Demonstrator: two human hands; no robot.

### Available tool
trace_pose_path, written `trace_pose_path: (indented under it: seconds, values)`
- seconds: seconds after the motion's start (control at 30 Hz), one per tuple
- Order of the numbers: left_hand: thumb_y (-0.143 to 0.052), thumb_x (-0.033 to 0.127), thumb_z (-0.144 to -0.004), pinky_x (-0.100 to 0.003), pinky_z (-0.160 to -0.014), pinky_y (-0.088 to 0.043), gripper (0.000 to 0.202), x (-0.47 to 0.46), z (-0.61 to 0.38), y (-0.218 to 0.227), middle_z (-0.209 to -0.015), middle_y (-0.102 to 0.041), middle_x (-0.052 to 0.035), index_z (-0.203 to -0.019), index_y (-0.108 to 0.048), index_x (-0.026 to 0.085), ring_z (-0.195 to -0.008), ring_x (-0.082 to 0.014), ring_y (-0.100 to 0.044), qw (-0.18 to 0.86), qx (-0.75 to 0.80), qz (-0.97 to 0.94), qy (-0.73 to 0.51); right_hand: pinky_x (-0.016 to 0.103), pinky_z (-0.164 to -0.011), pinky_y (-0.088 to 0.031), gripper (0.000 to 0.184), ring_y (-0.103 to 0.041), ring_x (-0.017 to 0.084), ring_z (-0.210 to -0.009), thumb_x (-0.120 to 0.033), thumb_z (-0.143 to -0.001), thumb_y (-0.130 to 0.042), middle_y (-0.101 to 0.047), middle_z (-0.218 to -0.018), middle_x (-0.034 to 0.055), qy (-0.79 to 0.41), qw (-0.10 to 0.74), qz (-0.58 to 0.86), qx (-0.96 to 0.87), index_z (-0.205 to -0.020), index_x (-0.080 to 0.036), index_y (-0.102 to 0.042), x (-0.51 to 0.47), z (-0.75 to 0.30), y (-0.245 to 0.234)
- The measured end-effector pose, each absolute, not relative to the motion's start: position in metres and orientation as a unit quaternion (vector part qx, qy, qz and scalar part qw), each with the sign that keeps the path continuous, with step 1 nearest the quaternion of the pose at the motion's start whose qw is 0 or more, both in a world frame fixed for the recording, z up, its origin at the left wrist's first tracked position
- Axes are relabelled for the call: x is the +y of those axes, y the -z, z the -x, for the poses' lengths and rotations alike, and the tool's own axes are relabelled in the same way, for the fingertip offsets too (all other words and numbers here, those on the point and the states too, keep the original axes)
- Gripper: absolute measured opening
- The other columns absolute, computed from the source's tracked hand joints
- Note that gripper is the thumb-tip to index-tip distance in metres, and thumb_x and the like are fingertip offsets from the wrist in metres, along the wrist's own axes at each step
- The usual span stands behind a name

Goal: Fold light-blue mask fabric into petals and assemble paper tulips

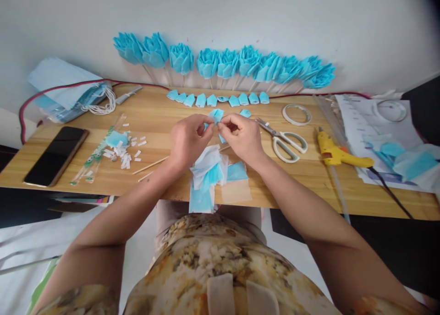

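Note:
Between my two hands, over the middle of the table, is a small blue fabric petal (216,115). My left hand (190,138) pinches its left side, fingers curled closed. On the other side my right hand (242,137) pinches it with thumb and forefinger. Just behind, a row of folded blue petals (211,100) lies across the table, and one more petal (245,113) rests by my right fingers. Below my hands are cut pieces of blue and white mask fabric (208,168), some hanging over the front edge. Thin wooden sticks (151,165) lie partly under my left wrist.
Finished blue flowers (209,63) on sticks lean along the wall. Right are scissors (287,143), a tape roll (296,114) and a yellow glue gun (338,154) with its cord. Left are a phone (57,156), white scraps (123,154) and a stack of masks (68,88).

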State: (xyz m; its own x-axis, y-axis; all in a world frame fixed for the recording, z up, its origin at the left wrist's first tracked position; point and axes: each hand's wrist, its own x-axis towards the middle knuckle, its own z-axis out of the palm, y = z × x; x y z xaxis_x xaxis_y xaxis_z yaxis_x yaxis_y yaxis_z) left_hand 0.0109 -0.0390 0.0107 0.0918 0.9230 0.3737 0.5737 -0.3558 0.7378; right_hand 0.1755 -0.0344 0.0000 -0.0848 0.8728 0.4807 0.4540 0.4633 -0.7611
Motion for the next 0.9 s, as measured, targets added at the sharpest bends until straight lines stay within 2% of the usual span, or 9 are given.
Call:
trace_pose_path:
  seconds: [0.43,0.6,0.77,0.9]
  values:
    - [-0.062,0.020,-0.083,-0.027,-0.059,-0.034,0.009,-0.033,-0.009,-0.002,-0.062,-0.055,0.0024,-0.080,-0.070,0.019,-0.059,-0.0114,-0.046,0.172,0.519,-0.719,-0.429,0.026,-0.064,-0.043,0.012,-0.053,0.011,-0.061,-0.020,-0.084,-0.061,-0.063,-0.067,-0.0021,-0.201,0.497,0.454,-0.712,-0.072,-0.020,-0.062,-0.032,-0.175,0.004]
    - [-0.061,0.021,-0.080,-0.025,-0.055,-0.032,0.008,-0.031,-0.010,-0.003,-0.058,-0.053,0.0034,-0.076,-0.067,0.018,-0.055,-0.0098,-0.042,0.236,0.498,-0.698,-0.456,0.026,-0.060,-0.041,0.012,-0.048,0.010,-0.058,-0.021,-0.083,-0.063,-0.060,-0.064,-0.0029,-0.264,0.505,0.454,-0.685,-0.071,-0.020,-0.062,-0.031,-0.175,0.001]
    - [-0.058,0.032,-0.086,-0.024,-0.054,-0.032,0.021,-0.029,-0.007,-0.006,-0.059,-0.051,0.0024,-0.070,-0.063,0.018,-0.056,-0.0098,-0.041,0.319,0.472,-0.663,-0.486,0.026,-0.059,-0.039,0.015,-0.046,0.010,-0.058,-0.024,-0.084,-0.063,-0.057,-0.063,-0.0031,-0.308,0.503,0.467,-0.659,-0.069,-0.020,-0.061,-0.029,-0.178,-0.001]
    - [-0.061,0.036,-0.087,-0.024,-0.054,-0.033,0.021,-0.027,-0.005,-0.005,-0.059,-0.049,0.0031,-0.074,-0.055,0.020,-0.055,-0.0095,-0.040,0.367,0.462,-0.608,-0.531,0.027,-0.058,-0.038,0.017,-0.049,0.010,-0.059,-0.028,-0.085,-0.064,-0.058,-0.063,-0.0029,-0.349,0.499,0.465,-0.643,-0.070,-0.020,-0.061,-0.027,-0.180,0.002]
